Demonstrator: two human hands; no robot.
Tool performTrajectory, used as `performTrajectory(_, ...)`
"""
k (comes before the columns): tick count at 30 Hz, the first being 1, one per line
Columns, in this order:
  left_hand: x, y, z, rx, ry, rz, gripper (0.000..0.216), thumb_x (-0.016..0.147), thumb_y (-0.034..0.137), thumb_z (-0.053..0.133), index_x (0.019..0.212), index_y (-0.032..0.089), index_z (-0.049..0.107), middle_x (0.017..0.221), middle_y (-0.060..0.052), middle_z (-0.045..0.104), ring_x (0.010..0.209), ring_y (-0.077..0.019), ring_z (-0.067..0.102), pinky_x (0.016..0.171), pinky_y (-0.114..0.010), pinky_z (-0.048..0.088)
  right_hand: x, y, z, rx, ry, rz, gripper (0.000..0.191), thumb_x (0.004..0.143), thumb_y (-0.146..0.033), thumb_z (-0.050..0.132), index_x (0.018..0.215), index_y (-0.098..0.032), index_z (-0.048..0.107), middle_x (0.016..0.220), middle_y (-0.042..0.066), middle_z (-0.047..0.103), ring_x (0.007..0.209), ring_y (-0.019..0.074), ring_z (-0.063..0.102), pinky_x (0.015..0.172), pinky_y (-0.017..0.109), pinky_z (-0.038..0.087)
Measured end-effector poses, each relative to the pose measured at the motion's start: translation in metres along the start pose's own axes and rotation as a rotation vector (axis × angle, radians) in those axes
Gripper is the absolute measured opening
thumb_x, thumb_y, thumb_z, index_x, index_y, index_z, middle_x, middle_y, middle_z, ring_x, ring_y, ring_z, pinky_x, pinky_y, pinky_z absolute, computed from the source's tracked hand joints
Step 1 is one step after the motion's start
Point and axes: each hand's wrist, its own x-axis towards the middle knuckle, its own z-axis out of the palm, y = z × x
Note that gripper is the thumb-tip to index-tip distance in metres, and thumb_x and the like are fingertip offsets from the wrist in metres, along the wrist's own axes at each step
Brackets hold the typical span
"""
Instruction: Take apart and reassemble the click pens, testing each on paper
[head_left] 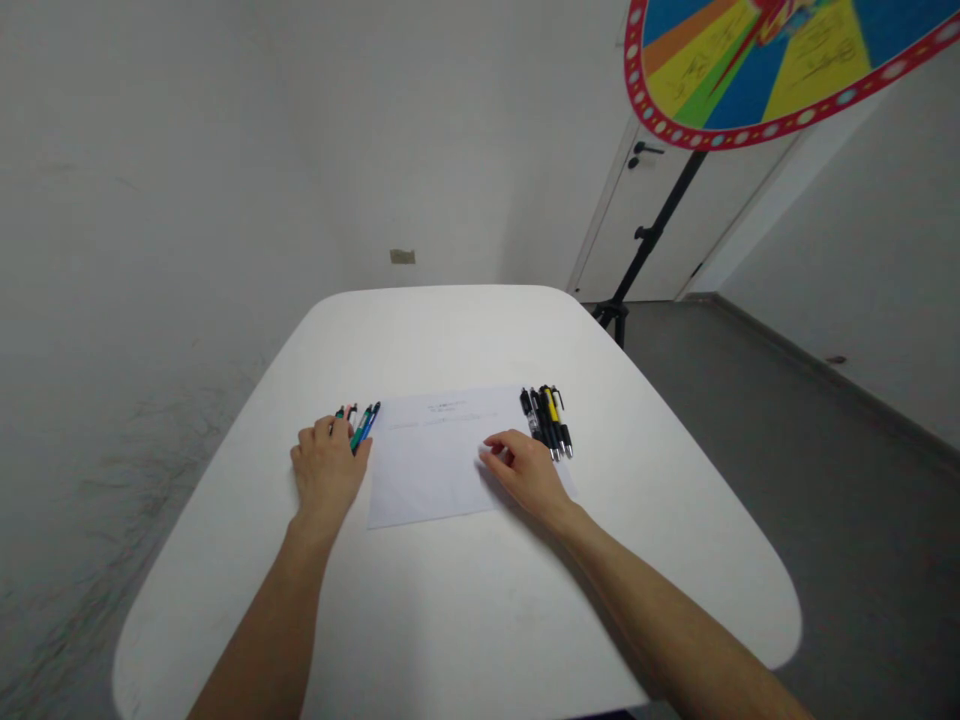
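Note:
A sheet of white paper with faint lines of writing near its top lies on the table. At its left edge my left hand rests with bent fingers over a group of pens; green, blue and pinkish ends stick out past the fingers, and the rest is hidden. Above the right part of the sheet is my right hand, its thumb and fingertips drawn together. Something small and whitish shows at those fingertips, too small to name. Just beyond it, several black pens and a yellow-and-black pen lie side by side.
The white table has rounded corners. Behind it on the right, a colourful prize wheel stands on a black tripod in front of a white door. A wall runs along the left.

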Motion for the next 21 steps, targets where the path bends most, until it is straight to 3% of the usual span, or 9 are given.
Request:
performTrajectory(13, -0.002, 0.007, -0.004, 0.079, -0.001, -0.031, 0.036, 0.088, 0.035, 0.043, 0.102, 0.011, 0.065, 0.109, -0.017, 0.060, 0.102, -0.0338, 0.049, 0.077, -0.041, 0.038, 0.000, -0.002, 0.000, -0.008, -0.013, 0.005, 0.011, 0.083, -0.025, 0.062, 0.090, -0.019, 0.069, 0.082, 0.003, 0.070, 0.068, 0.0143, 0.061, 0.068, 0.028, 0.046)
performTrajectory(18, -0.001, 0.009, -0.005, 0.048, 0.092, -0.068, 0.035, 0.089, 0.035, 0.041, 0.100, 0.013, 0.065, 0.105, -0.016, 0.062, 0.101, -0.0332, 0.050, 0.078, -0.042, 0.035, -0.001, -0.002, 0.000, 0.007, -0.005, 0.011, 0.011, 0.083, -0.025, 0.062, 0.090, -0.019, 0.069, 0.082, 0.003, 0.070, 0.067, 0.0138, 0.060, 0.068, 0.028, 0.047)
performTrajectory(21, -0.002, 0.012, -0.004, -0.069, 0.158, 0.005, 0.034, 0.092, 0.038, 0.041, 0.093, 0.015, 0.065, 0.094, -0.013, 0.065, 0.093, -0.0293, 0.055, 0.079, -0.040, 0.035, -0.001, -0.005, -0.001, 0.083, -0.007, 0.030, 0.012, 0.081, -0.026, 0.063, 0.089, -0.018, 0.069, 0.081, 0.003, 0.069, 0.065, 0.0132, 0.058, 0.066, 0.028, 0.046)
